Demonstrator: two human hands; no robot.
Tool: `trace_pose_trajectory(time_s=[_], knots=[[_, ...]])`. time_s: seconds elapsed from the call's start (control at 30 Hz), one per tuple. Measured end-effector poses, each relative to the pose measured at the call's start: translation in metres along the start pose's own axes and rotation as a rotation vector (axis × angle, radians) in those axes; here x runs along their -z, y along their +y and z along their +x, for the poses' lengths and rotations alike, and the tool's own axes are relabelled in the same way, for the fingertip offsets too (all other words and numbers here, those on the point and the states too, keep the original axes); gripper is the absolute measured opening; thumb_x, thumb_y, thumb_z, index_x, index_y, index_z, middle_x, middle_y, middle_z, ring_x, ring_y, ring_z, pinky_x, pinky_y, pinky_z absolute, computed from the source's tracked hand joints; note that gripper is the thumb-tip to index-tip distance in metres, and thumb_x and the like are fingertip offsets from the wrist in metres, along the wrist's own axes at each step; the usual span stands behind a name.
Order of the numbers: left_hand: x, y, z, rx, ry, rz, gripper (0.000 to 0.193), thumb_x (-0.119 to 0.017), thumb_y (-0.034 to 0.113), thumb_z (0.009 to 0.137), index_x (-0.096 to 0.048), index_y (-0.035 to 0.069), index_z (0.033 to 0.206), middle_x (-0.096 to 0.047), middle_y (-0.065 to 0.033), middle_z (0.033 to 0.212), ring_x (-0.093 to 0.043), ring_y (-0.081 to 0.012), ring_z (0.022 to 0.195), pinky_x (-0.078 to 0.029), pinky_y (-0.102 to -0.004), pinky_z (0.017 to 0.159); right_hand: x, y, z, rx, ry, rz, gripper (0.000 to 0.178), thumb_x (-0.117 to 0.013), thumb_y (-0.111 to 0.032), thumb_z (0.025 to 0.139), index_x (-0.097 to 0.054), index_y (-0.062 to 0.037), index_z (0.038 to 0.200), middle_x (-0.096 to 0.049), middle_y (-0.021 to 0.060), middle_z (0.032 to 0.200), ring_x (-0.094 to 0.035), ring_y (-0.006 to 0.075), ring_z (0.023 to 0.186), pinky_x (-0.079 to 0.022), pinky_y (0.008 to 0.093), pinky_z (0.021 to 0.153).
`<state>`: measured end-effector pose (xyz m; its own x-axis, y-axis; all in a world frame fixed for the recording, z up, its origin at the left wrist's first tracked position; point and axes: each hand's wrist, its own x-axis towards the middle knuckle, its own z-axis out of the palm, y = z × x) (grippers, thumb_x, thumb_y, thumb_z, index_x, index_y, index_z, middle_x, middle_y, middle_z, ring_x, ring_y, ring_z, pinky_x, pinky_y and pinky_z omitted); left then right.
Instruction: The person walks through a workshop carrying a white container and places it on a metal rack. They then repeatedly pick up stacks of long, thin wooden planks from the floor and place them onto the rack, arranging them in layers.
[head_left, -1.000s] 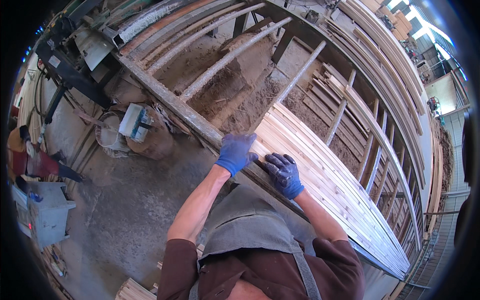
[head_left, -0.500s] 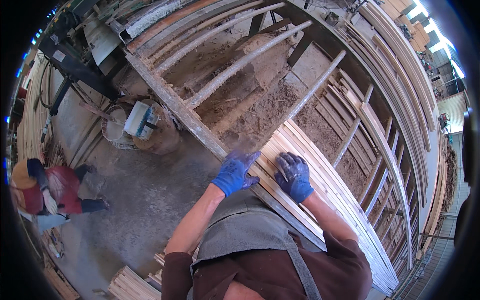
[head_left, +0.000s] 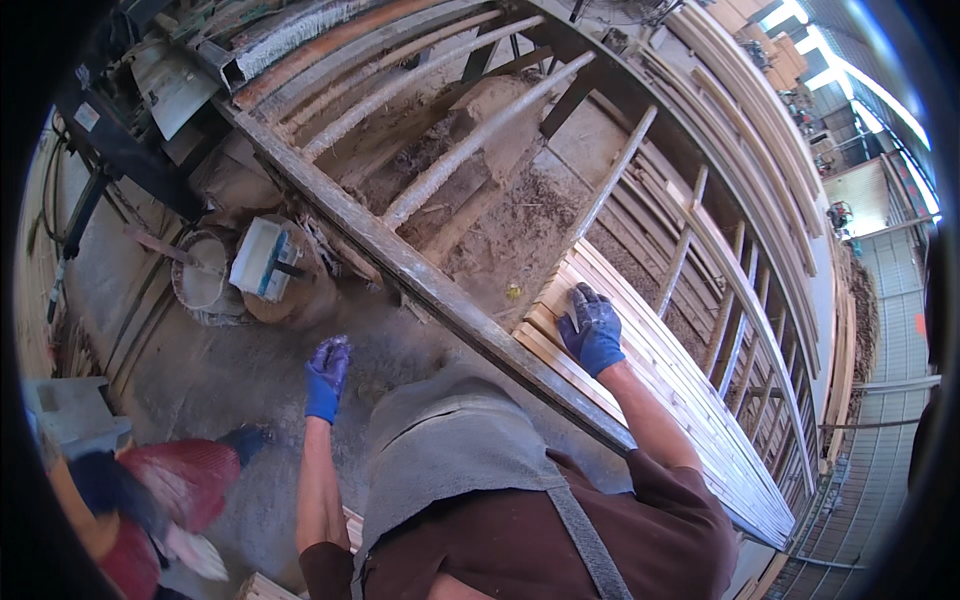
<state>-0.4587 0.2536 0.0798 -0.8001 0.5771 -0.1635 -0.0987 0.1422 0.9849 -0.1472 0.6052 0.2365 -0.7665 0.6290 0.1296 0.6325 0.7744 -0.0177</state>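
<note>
Right hand (head_left: 592, 335)'s open atop boards (head_left: 668, 378) running off rightward, left hand (head_left: 326, 380)'s way off leftward, kinda half-curled.

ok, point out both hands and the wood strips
Left hand (head_left: 327, 374), head view: middle of the gloved hand.
Right hand (head_left: 593, 330), head view: gloved back.
Wood strips (head_left: 688, 405), head view: top faces, mid-length.

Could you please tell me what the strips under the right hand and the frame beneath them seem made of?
The strips: probably wood, raw and unvarnished, from their pale tan colour. The frame: likely metal, dull and worn, judging by its scuffed grey surface.
</note>
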Motion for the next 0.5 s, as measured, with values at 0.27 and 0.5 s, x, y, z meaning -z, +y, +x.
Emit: trace_pose_trajectory(time_s=[0.27, 0.5], knots=[[0.101, -0.065, 0.045, 0.283, -0.219, 0.058, 0.027, -0.062, 0.022, 0.094, -0.065, 0.002, 0.112, -0.068, -0.0069, 0.095, -0.063, -0.0126, 0.081, -0.053, -0.0289, 0.074, 0.009, -0.014, 0.033, -0.079, 0.023, -0.002, 0.034, -0.067, -0.027, 0.077, -0.068, -0.0065, 0.104, -0.069, 0.0166, 0.101, -0.065, 0.0340, 0.093, -0.053, 0.0421, 0.083], [0.264, -0.133, -0.077, 0.416, 0.201, 0.143, 0.028, -0.063, 0.019, 0.086, -0.069, 0.005, 0.109, -0.072, -0.0093, 0.102, -0.064, -0.0161, 0.090, -0.052, -0.0362, 0.081, 0.002, -0.264, 0.141, 0.469, 0.015, 0.551, 0.018, -0.059, -0.011, 0.085, -0.068, -0.0084, 0.100, -0.068, 0.0151, 0.095, -0.064, 0.0336, 0.088, -0.050, 0.0434, 0.080]])
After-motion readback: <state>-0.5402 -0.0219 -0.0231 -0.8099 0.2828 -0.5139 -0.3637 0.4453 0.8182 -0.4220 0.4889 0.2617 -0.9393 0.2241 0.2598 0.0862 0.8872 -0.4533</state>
